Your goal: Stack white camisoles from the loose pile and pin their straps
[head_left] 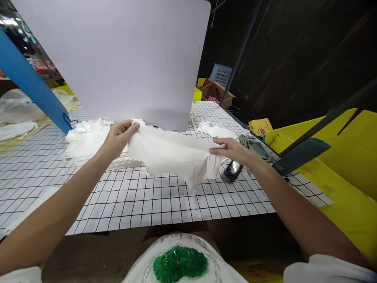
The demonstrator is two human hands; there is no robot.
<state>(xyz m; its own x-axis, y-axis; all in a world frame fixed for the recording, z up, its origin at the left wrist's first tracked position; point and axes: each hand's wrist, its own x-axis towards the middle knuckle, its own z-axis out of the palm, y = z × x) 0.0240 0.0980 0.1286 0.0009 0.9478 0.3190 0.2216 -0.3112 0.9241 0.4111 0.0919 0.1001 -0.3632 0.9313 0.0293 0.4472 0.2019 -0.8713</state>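
A piece of white cloth (171, 151) is stretched between my two hands above the checked table. My left hand (120, 135) pinches its upper left corner, fingers closed. At the right end my right hand (231, 150) grips the upper edge between thumb and fingers. The lower edge of the cloth hangs loose, with a folded, drooping part near the right. Behind and left of my left hand lies a heap of white cloth pieces (85, 141). Another white cloth (216, 129) lies on the table beyond my right hand.
A large white board (129, 59) rises behind the heap. Right of the cloth are a dark shiny object (233, 170) and a phone (257, 149) on the checked table (141, 204). Yellow boxes (338, 165) flank the right edge; a blue panel (32, 82) leans at left.
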